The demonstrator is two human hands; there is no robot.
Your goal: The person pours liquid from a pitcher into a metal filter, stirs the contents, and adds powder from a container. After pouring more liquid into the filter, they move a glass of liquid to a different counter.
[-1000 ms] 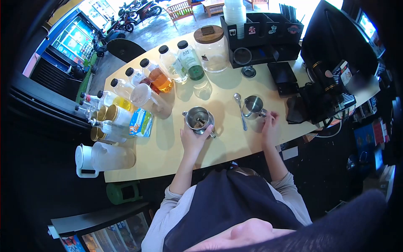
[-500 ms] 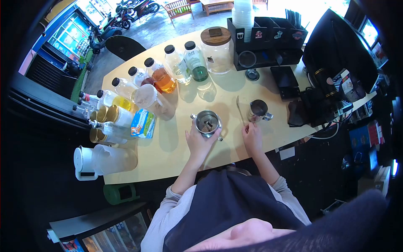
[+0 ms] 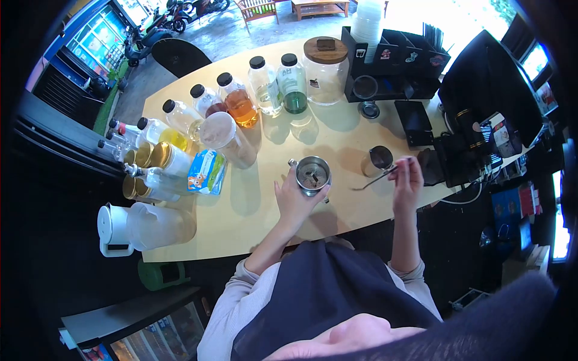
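My left hand (image 3: 292, 201) is wrapped round a round stainless-steel cup (image 3: 313, 174) with small side lugs. Inside the cup lies some brownish contents with a dark piece; I cannot make out what it is. Raised above the table's right part, my right hand (image 3: 408, 183) pinches one end of a long thin spoon (image 3: 374, 180), whose other end points left toward the cup. Just behind the spoon stands a metal pitcher (image 3: 380, 159), close to my right fingers and partly covered by them.
Bottles of coloured liquid, such as an amber one (image 3: 242, 108), line the table's far left edge. A tall plastic container (image 3: 232, 141), a blue packet (image 3: 206, 172) and a white-lidded jug (image 3: 144, 227) stand left. Behind are a wooden-lidded jar (image 3: 326, 78) and a black organizer (image 3: 394, 63).
My right hand has lifted the spoon off the tabletop and moved right and up, past the pitcher's front. My left hand still holds the cup. The whole view has shifted slightly.
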